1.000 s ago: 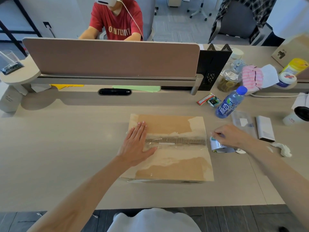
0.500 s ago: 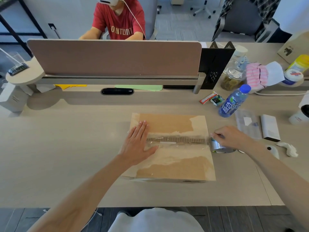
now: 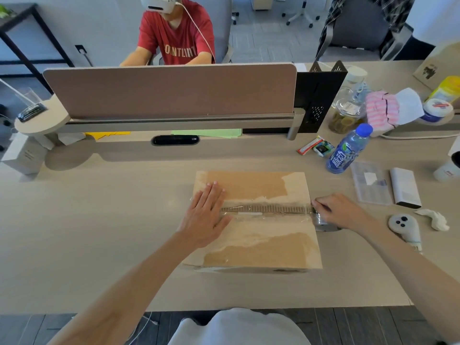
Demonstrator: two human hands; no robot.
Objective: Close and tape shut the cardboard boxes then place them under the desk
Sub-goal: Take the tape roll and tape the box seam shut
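Head view: the cardboard box (image 3: pixel 258 247) lies flat on the desk (image 3: pixel 99 220), at the centre of the frame and slightly to the right. Both top flaps are folded down. The seam where they meet runs left to right across the frame, and it shows a band of exposed corrugation. The top looks nearly square, so I cannot say for sure which way the box's long axis runs. A strip of clear tape (image 3: pixel 268 213) lies along the seam, from under the left hand to the box's right edge.

The left hand (image 3: pixel 206 215) is spread flat with straight fingers pointing toward the top of the frame. It presses on the left end of the seam and grips nothing. At the box's right edge, the right hand (image 3: pixel 341 211) has its fingers curled round a tape roll (image 3: pixel 321 220). The hand hides most of the roll.

In the upper right, a glass jar (image 3: pixel 344 118) holds something greenish-brown that is too blurred to name. A blue-capped drink bottle (image 3: pixel 348 150) leans beside it. Right of the box, a clear plastic case (image 3: pixel 371 183) holds a small white item. Beside the case is a white rectangular pack (image 3: pixel 404 188), and below that are a white controller (image 3: pixel 404 227) and a crumpled tissue (image 3: pixel 434 219). A black perforated file holder (image 3: pixel 318 95) stands at the end of the divider panel (image 3: pixel 171 90). Behind the panel sits a person in a red shirt (image 3: pixel 176 38).
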